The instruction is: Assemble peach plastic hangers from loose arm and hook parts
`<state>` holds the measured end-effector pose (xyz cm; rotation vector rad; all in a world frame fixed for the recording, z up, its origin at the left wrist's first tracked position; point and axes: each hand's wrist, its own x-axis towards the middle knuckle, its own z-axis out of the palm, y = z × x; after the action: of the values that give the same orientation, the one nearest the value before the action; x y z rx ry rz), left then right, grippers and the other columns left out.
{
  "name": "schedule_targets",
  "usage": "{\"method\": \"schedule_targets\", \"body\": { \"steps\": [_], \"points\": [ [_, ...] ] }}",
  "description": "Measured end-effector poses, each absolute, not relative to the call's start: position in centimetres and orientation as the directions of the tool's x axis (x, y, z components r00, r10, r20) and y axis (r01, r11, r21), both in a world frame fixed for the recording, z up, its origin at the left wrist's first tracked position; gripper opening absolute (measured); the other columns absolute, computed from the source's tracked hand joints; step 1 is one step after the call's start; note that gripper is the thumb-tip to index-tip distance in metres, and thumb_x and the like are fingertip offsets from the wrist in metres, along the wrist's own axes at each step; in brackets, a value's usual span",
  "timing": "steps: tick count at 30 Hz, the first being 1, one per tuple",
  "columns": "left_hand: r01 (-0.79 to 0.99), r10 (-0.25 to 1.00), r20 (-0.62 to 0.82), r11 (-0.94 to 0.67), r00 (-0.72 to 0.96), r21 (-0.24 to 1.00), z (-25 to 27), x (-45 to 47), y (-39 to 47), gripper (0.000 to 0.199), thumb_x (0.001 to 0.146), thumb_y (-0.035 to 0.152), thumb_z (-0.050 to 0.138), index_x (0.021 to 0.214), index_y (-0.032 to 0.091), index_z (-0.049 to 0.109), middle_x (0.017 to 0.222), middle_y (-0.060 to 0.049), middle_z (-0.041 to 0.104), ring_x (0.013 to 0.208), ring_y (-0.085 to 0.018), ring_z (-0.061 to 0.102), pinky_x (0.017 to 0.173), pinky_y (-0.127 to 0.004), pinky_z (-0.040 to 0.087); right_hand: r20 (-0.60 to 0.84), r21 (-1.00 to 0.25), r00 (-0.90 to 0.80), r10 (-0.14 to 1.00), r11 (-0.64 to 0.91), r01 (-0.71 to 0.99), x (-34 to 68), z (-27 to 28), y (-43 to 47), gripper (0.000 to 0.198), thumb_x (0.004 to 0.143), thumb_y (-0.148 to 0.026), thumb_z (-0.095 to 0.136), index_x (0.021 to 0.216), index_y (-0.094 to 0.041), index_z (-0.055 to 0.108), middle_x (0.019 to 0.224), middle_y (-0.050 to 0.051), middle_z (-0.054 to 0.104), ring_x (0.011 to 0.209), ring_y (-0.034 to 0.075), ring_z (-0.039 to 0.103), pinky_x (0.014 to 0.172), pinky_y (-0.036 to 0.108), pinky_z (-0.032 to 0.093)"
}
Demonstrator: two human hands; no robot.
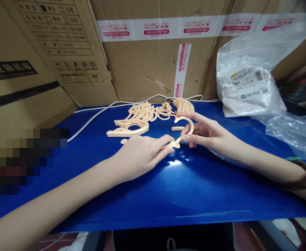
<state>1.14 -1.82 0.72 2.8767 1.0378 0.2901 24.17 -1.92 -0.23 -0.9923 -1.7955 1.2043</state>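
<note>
Between thumb and fingers, my right hand [207, 131] holds a cream plastic hook [191, 124], curved like a hanger's. My left hand [139, 155] pinches a cream plastic piece with a rounded end [174, 144]; most of it is hidden by the fingers. The hook's lower end meets this rounded end, though I cannot tell whether they are joined. Just beyond the hands lie a stack of flat curved pieces [129, 132], a heap of loose curved pieces [143, 112] and a neat row of curved pieces [184, 105]. A short piece [177, 128] sits near my right fingers.
The blue tabletop [147, 198] backs onto a large cardboard box [142, 66], with another carton [71, 52] at left. A white cable [90, 127] runs along the back. Clear plastic bags [249, 90] stand at right. A small cream piece [124, 141] lies beside my left hand.
</note>
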Motion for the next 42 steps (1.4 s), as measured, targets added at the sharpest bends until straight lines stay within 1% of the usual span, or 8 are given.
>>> {"method": "schedule_targets", "body": {
  "steps": [4,7,14,17,23,28,35,42],
  "points": [
    [0.544,0.713,0.052,-0.579,0.7,0.608,1.1,0.9,-1.6,0.022,0.099,0.037,0.041,0.11,0.022,0.052,0.08,0.003,0.066,0.062,-0.011,0.061,0.053,-0.022,0.047,0.291,-0.796,-0.342,0.893,0.425,0.431,25.1,0.3,-1.5,0.037,0.093,-0.048,0.052,0.122,-0.025,0.052,0.08,0.001,0.062,0.067,0.016,0.053,0.066,0.032,0.042],
    [0.452,0.752,-0.069,-0.317,0.656,0.834,1.2,1.1,-1.1,0.015,0.093,0.03,0.048,0.103,0.019,0.047,0.088,-0.001,0.065,0.055,-0.009,0.059,0.042,-0.02,0.049,0.365,-0.628,-0.326,0.872,0.489,0.606,26.4,0.6,-0.5,0.036,0.098,-0.047,0.039,0.081,-0.022,0.058,0.069,0.001,0.054,0.064,0.016,0.047,0.062,0.032,0.035],
    [0.338,0.784,-0.136,-0.099,0.606,0.936,0.3,1.6,-0.5,0.018,0.095,0.032,0.044,0.094,0.015,0.049,0.082,-0.003,0.06,0.049,-0.007,0.053,0.03,-0.013,0.041,0.331,-0.42,-0.354,0.875,0.472,0.775,27.7,0.5,1.0,0.04,0.095,-0.039,0.039,0.059,-0.022,0.041,0.057,0.0,0.042,0.055,0.014,0.039,0.056,0.031,0.026],
    [0.272,0.798,-0.152,-0.015,0.583,0.962,0.0,1.7,-0.5,0.016,0.094,0.03,0.047,0.092,0.014,0.053,0.078,-0.001,0.058,0.047,-0.006,0.051,0.027,-0.011,0.037,0.356,-0.227,-0.401,0.844,0.494,0.839,27.3,0.3,0.7,0.03,0.094,-0.037,0.044,0.075,-0.02,0.059,0.07,0.002,0.057,0.061,0.015,0.05,0.058,0.029,0.032],
    [0.206,0.829,-0.221,0.131,0.514,0.97,0.3,2.0,-0.7,0.012,0.087,0.025,0.061,0.088,0.013,0.061,0.073,-0.001,0.057,0.064,-0.011,0.06,0.043,-0.017,0.056,0.334,0.012,-0.418,0.845,0.439,0.898,26.9,-0.7,0.5,0.033,0.093,-0.047,0.05,0.103,-0.022,0.069,0.103,0.007,0.064,0.083,0.02,0.063,0.065,0.03,0.043],
    [0.164,0.872,-0.226,0.17,0.435,0.972,0.4,1.8,-0.6,0.014,0.086,0.024,0.065,0.095,0.012,0.066,0.073,-0.002,0.06,0.068,-0.011,0.06,0.049,-0.018,0.058,0.258,-0.062,-0.446,0.857,0.475,0.878,27.1,-1.0,0.7,0.026,0.096,-0.038,0.046,0.096,-0.021,0.066,0.098,0.006,0.063,0.085,0.019,0.063,0.071,0.031,0.045],
    [0.143,0.881,-0.203,0.155,0.428,0.977,0.4,1.8,-0.4,0.015,0.086,0.025,0.066,0.094,0.013,0.064,0.079,-0.003,0.06,0.071,-0.012,0.061,0.049,-0.019,0.059,0.272,-0.405,-0.465,0.842,0.539,0.739,25.9,-1.1,-0.1,0.023,0.099,-0.034,0.038,0.096,-0.02,0.056,0.086,0.003,0.066,0.077,0.017,0.061,0.071,0.028,0.043],
    [0.159,0.853,-0.201,0.14,0.481,0.977,0.3,1.8,-0.4,0.015,0.087,0.027,0.064,0.095,0.015,0.06,0.071,-0.001,0.06,0.062,-0.011,0.058,0.044,-0.017,0.054,0.262,-0.413,-0.491,0.83,0.557,0.721,24.9,-0.1,-1.7,0.033,0.101,-0.043,0.033,0.102,-0.02,0.057,0.067,-0.003,0.055,0.057,0.011,0.049,0.058,0.024,0.034]
  ]
}}
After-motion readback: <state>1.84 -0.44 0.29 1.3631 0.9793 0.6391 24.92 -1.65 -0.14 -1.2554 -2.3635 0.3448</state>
